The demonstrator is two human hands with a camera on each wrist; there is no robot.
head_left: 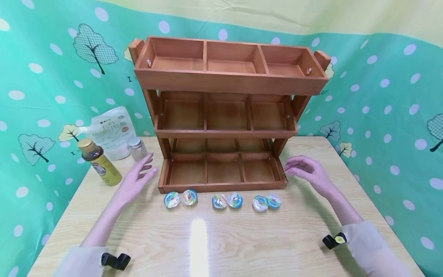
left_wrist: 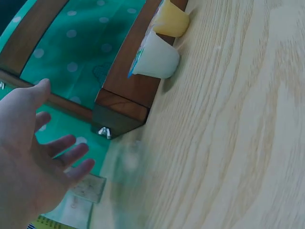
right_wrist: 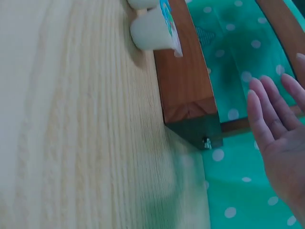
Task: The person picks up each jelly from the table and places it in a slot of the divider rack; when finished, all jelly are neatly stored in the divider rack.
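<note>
A brown wooden three-tier rack (head_left: 228,187) with divided compartments stands on the table. Several small lidded cups (head_left: 235,200) sit in pairs along its front edge; the left wrist view shows a yellow cup (left_wrist: 171,19) and a white cup (left_wrist: 159,57), and another pale cup (right_wrist: 152,29) appears in the right wrist view. My left hand (head_left: 136,182) hovers left of the bottom tier, fingers spread and relaxed, holding nothing. On the other side, my right hand (head_left: 308,173) is held beside the rack's right end, its fingers loosely extended and holding nothing.
At the left stand a yellow-labelled bottle (head_left: 106,169), a glass jar with a silver lid (head_left: 137,149) and a white pouch (head_left: 115,132). A green dotted cloth (head_left: 380,115) hangs behind and along both sides of the table (head_left: 259,246).
</note>
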